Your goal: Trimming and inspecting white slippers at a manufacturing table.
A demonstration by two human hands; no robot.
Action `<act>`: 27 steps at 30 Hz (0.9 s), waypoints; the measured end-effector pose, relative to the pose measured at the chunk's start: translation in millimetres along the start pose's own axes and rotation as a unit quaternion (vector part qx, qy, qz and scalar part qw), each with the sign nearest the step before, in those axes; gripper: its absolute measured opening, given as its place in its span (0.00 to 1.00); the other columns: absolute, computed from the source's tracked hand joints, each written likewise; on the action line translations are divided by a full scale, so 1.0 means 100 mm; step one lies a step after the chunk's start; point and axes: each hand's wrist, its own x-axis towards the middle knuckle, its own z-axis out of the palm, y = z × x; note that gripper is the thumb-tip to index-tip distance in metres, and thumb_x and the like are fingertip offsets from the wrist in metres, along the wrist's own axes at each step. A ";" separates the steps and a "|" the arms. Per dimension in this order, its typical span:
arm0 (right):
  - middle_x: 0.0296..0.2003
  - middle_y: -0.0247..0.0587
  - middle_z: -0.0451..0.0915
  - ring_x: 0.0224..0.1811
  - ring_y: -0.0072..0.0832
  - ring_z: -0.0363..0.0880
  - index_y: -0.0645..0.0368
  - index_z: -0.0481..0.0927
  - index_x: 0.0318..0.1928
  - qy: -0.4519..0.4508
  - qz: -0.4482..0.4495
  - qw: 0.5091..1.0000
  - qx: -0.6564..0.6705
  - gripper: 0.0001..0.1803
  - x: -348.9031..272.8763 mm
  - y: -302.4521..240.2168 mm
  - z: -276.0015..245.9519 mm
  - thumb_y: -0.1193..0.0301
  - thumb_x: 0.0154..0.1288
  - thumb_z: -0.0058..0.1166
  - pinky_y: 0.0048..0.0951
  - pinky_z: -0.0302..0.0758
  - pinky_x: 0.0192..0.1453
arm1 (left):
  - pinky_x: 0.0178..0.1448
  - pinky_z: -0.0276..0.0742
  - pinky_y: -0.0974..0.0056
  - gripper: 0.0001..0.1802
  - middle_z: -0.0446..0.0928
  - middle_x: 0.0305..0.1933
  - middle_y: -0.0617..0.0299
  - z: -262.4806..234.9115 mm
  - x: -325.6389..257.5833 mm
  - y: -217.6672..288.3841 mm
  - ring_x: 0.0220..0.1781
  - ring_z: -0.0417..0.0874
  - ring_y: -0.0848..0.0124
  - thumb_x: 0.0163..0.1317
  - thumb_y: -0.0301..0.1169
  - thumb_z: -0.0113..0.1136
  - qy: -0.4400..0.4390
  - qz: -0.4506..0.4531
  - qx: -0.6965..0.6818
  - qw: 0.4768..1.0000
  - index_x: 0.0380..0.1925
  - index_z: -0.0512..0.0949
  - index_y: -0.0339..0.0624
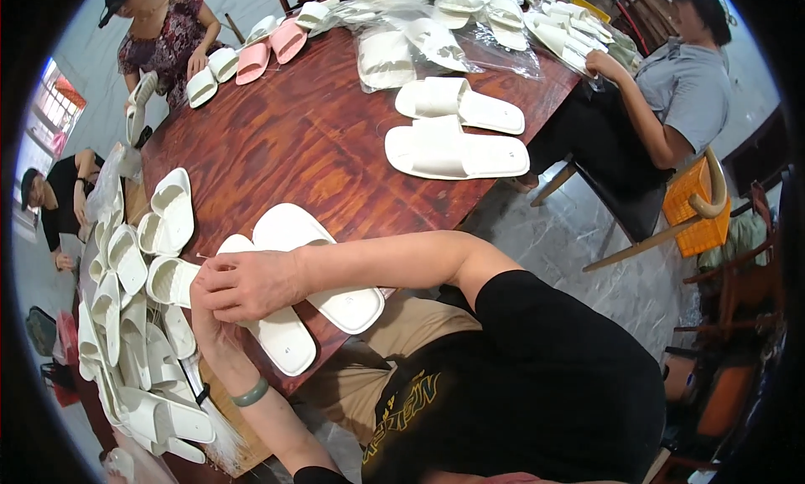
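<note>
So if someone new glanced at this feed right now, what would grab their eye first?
Probably the two hands meeting at the table's near edge: the right hand lies over the left hand on a pair of white slippers. Next, the heap of white slippers piled at the left, and the bagged slippers across the dark wooden table.

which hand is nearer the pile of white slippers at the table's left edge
Left. The left hand, with the green bangle on its wrist, sits right beside the pile of white slippers. The right hand lies over it, slightly farther from the pile.
</note>
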 end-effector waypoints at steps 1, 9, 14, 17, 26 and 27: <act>0.38 0.38 0.72 0.45 0.34 0.71 0.59 0.75 0.29 -0.011 -0.003 1.000 -0.005 0.11 -0.02 -0.03 0.02 0.69 0.42 0.53 0.39 0.70 0.53 | 0.50 0.77 0.67 0.15 0.73 0.47 0.61 0.14 -0.01 0.00 0.47 0.77 0.71 0.67 0.32 0.45 0.007 -0.001 -0.005 1.000 0.50 0.69 0.38; 0.40 0.37 0.72 0.46 0.33 0.71 0.59 0.75 0.29 -0.005 0.010 1.000 -0.020 0.10 0.02 -0.04 0.00 0.70 0.43 0.52 0.37 0.71 0.51 | 0.37 0.71 0.76 0.07 0.72 0.34 0.68 0.42 0.05 0.15 0.35 0.73 0.80 0.61 0.29 0.50 0.211 -0.036 0.008 0.977 0.35 0.72 0.38; 0.39 0.36 0.72 0.46 0.32 0.72 0.57 0.73 0.34 0.016 0.031 0.999 -0.014 0.11 -0.01 -0.05 0.04 0.70 0.46 0.51 0.34 0.70 0.48 | 0.50 0.76 0.70 0.18 0.74 0.50 0.59 0.15 -0.09 -0.01 0.49 0.77 0.71 0.62 0.29 0.51 0.157 0.036 -0.012 0.987 0.52 0.70 0.34; 0.39 0.36 0.73 0.46 0.32 0.72 0.56 0.74 0.34 -0.031 0.041 0.999 -0.016 0.11 -0.05 -0.03 0.03 0.71 0.46 0.52 0.34 0.70 0.48 | 0.42 0.74 0.73 0.13 0.75 0.42 0.63 0.13 0.05 0.06 0.41 0.77 0.76 0.63 0.31 0.51 0.106 -0.010 0.011 0.994 0.44 0.73 0.36; 0.41 0.36 0.74 0.42 0.33 0.73 0.56 0.76 0.38 0.023 0.070 0.997 -0.001 0.15 -0.03 -0.01 0.02 0.72 0.46 0.54 0.34 0.70 0.47 | 0.37 0.76 0.73 0.10 0.76 0.35 0.64 0.39 0.06 0.16 0.34 0.78 0.76 0.63 0.31 0.48 0.162 -0.062 -0.035 0.984 0.37 0.75 0.37; 0.40 0.35 0.74 0.43 0.31 0.73 0.55 0.75 0.38 0.002 0.070 0.997 -0.009 0.14 -0.03 0.00 0.00 0.71 0.46 0.53 0.33 0.70 0.48 | 0.37 0.76 0.73 0.10 0.76 0.35 0.64 0.29 0.07 0.14 0.34 0.78 0.76 0.63 0.31 0.48 0.171 -0.061 -0.032 0.983 0.37 0.75 0.37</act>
